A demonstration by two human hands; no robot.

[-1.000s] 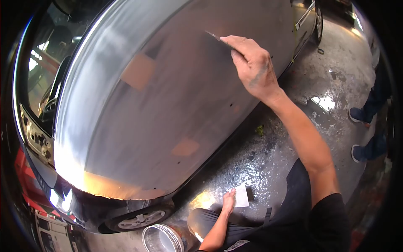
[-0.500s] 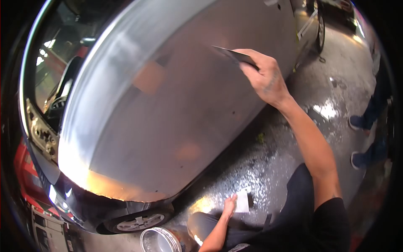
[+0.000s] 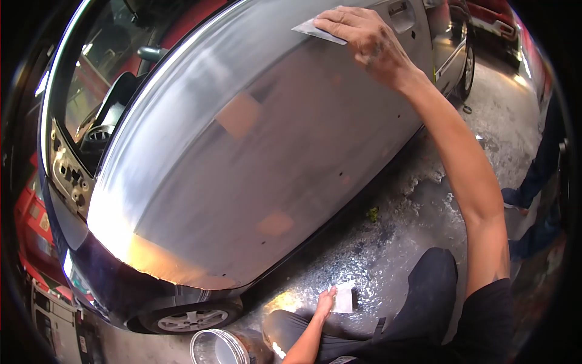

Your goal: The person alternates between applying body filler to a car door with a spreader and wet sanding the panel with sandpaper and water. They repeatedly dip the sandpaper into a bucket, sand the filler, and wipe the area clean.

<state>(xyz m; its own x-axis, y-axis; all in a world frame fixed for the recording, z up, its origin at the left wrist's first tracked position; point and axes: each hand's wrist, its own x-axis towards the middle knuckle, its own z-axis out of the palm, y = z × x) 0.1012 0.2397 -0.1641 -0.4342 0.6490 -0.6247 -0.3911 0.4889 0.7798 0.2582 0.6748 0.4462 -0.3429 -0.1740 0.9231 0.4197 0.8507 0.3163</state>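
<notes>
A large sanded car door panel [image 3: 254, 158] fills the left and middle of the view, tilted, its bare grey metal seen from above. Two tan patches of filler [image 3: 239, 115] are seen on it, one near the middle and one [image 3: 274, 223] toward the lower edge; most of the panel appears already dull and rubbed down, while the lowest strip near the wheel [image 3: 191, 318] remains dark and glossy. How much is left cannot be told for certain.

At the bottom edge of the view, an open metal can [image 3: 212, 349] stands on the wet floor [image 3: 400, 242]. Just right of it, the left hand [image 3: 326, 301] is lowered to a pale card [image 3: 344, 298], which is touched by its fingers; whether the card is gripped cannot be told.

At the panel's upper edge, near the door handle recess [image 3: 401, 13], the right hand [image 3: 357, 36] is pressed flat, its fingers clamped on a thin spreader [image 3: 315, 29] laid against the metal.

Open panel is left below and to the left of the spreader. To the right, the floor is open, with another person's shoes [image 3: 515, 197] near the far right edge.
</notes>
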